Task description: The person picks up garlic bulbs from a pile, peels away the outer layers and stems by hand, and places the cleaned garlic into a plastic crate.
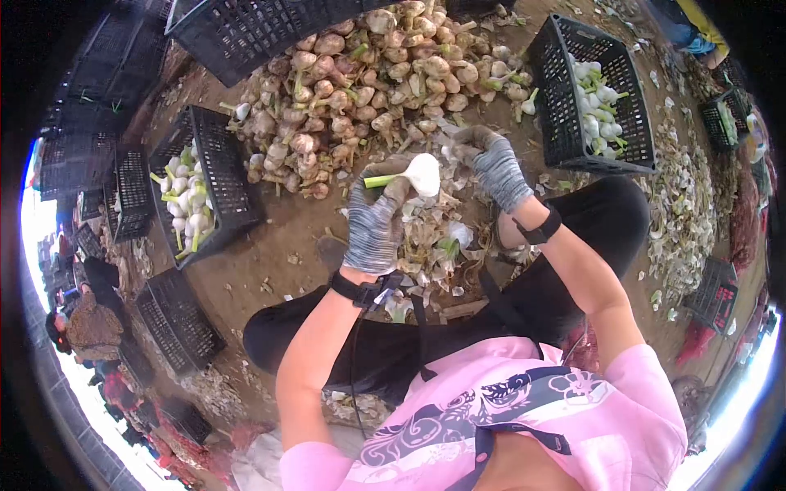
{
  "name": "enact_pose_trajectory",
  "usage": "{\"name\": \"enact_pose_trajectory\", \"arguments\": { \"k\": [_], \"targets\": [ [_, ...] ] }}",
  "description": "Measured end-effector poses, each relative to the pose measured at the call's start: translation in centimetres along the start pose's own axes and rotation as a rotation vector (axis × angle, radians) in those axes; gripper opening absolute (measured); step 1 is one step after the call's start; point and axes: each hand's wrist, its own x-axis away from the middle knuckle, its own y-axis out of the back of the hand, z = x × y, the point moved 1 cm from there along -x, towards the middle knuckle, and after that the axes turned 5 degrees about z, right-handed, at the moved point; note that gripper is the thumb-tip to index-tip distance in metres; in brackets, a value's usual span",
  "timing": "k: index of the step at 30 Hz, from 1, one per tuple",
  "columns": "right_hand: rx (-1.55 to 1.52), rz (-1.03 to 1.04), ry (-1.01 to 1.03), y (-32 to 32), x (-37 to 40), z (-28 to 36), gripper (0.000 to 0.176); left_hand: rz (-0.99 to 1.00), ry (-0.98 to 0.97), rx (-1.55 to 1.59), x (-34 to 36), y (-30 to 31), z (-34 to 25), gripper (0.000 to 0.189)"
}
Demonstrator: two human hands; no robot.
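Observation:
A peeled white garlic bulb (423, 174) with a short green stem is gripped in my left hand (376, 217), its fingers closed around it. The stem points left across the glove. My right hand (494, 164) is just right of the bulb, apart from it. Its fingers are drawn together toward the thumb, and a pale sliver shows by the fingertips; what they hold is hard to make out. Both hands wear grey knit gloves with brown-stained fingers. Below them, garlic skins (434, 237) litter the ground between my legs.
A large heap of unpeeled garlic (352, 98) lies ahead. Black crates with cleaned bulbs stand at left (233, 176) and right (639, 106). Another black crate (262, 37) overhangs the heap's far side. A crate (178, 319) sits lower left. Another person (92, 323) is at far left.

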Motion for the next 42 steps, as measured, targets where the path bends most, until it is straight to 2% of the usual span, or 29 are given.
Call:
{"name": "enact_pose_trajectory", "arguments": {
  "k": [3, 4, 6, 7, 8, 10, 11, 12, 13, 14, 15, 16, 17, 18, 20, 22, 24, 26, 28, 29, 30, 32, 34, 36, 37, 38, 39, 41, 42],
  "targets": [
    [0.959, 0.001, 0.160, 0.4, 0.1, -1.2, 0.033, -0.029, 0.083, 0.165, -0.3, 0.6, 0.0, 0.021],
    [0.962, 0.003, 0.158, 0.4, 0.0, -2.0, 0.033, -0.030, 0.084, 0.168, -0.4, 0.8, 0.1, 0.021],
    [0.156, 0.240, 0.072, -1.2, 0.4, -1.9, 0.038, -0.046, 0.130, -0.075, -0.7, 1.0, 0.5, 0.026],
    [0.367, 0.346, 0.236, -1.5, 1.5, -1.3, 0.045, -0.023, 0.184, -0.247, -0.9, 1.7, 1.2, 0.031],
    [0.247, 0.353, 0.008, -1.1, 1.7, -1.6, 0.046, -0.015, 0.193, -0.242, -0.7, 1.7, 1.7, 0.031],
    [0.891, 0.283, 0.156, 0.3, 1.4, -2.7, 0.048, -0.001, 0.074, -0.498, -0.6, 1.4, 2.4, 0.034],
    [0.006, 0.079, -0.130, 1.7, 0.3, -2.5, 0.043, -0.011, 0.086, -0.310, -0.7, 1.3, 2.4, 0.037],
    [-0.887, -0.140, -0.387, 2.7, -0.8, -2.6, 0.039, -0.006, 0.095, -0.302, -0.6, 1.2, 1.7, 0.037],
    [-1.080, -0.203, -0.230, 3.3, -0.6, 0.2, 0.038, -0.099, 0.176, -0.262, -0.5, 1.1, 0.6, 0.036],
    [-0.984, -0.267, -0.054, 5.7, -1.2, 1.7, 0.039, -0.198, 0.256, -0.221, -0.3, 1.4, -0.2, 0.035],
    [-0.956, -0.112, 0.120, 9.7, -2.1, 1.6, 0.043, -0.198, 0.166, -0.154, -0.4, 1.7, -0.5, 0.033],
    [-0.963, -0.121, 0.292, 10.4, -1.7, 3.0, 0.048, -0.218, 0.169, -0.147, -0.6, 2.3, -0.7, 0.033],
    [-0.901, -0.322, 0.365, 9.5, -1.1, 4.2, 0.053, -0.231, 0.143, -0.082, -0.9, 3.0, -1.1, 0.027],
    [-0.912, -0.182, 0.311, 11.4, -1.7, 2.8, 0.052, -0.241, 0.114, -0.020, -1.0, 3.2, -1.8, 0.021],
    [-1.015, 0.262, 0.190, 12.8, -3.6, -1.4, 0.047, -0.312, 0.127, -0.012, -1.1, 3.2, -3.0, 0.014],
    [-0.694, -0.306, -0.167, 9.6, -6.0, -6.9, 0.030, -0.354, 0.089, 0.028, -1.2, 3.5, -3.7, 0.014],
    [0.100, 0.034, -0.257, 5.9, -5.3, -10.4, 0.020, -0.397, 0.099, 0.013, -1.2, 3.7, -4.3, 0.016],
    [0.360, 0.119, -0.172, 6.9, -8.0, -20.0, 0.035, -0.391, 0.047, 0.088, -1.2, 4.2, -4.7, 0.016],
    [1.298, 0.148, -0.253, 2.3, -9.2, -21.6, 0.036, -0.407, 0.029, 0.102, -1.2, 4.0, -5.0, 0.016],
    [1.447, 0.239, -0.343, 0.2, -9.2, -20.0, 0.036, -0.410, 0.022, 0.071, -1.3, 4.0, -5.1, 0.016],
    [1.449, 0.246, -0.334, -0.1, -9.4, -20.9, 0.036, -0.413, 0.017, 0.041, -1.3, 4.0, -5.1, 0.015],
    [1.426, 0.148, -0.072, -0.7, -9.6, -21.7, 0.034, -0.365, 0.005, 0.037, -1.2, 4.2, -5.1, 0.013],
    [1.426, 0.174, -0.031, 0.1, -10.1, -21.2, 0.027, -0.383, 0.032, 0.046, -1.2, 4.4, -4.8, 0.020],
    [1.327, 0.042, 0.075, 0.2, -9.8, -18.0, 0.029, -0.395, 0.047, 0.028, -1.1, 4.6, -4.6, 0.021],
    [1.124, -0.012, -0.106, 0.3, -10.2, -16.6, 0.031, -0.420, 0.038, -0.014, -1.1, 4.3, -4.3, 0.024],
    [0.668, 0.064, 0.002, 0.4, -9.8, -15.3, 0.031, -0.441, 0.030, -0.055, -1.1, 4.2, -4.1, 0.027],
    [0.537, 0.075, -0.043, -0.3, -8.8, -12.2, 0.030, -0.400, 0.034, -0.196, -1.2, 4.4, -3.5, 0.041],
    [0.426, 0.086, -0.069, -2.1, -6.5, -5.8, 0.029, -0.355, 0.082, -0.304, -1.2, 3.7, -2.6, 0.046],
    [0.218, 0.039, -0.093, -2.6, -5.7, -3.8, 0.029, -0.318, 0.146, -0.427, -1.3, 3.4, -2.0, 0.052]
  ]
}}
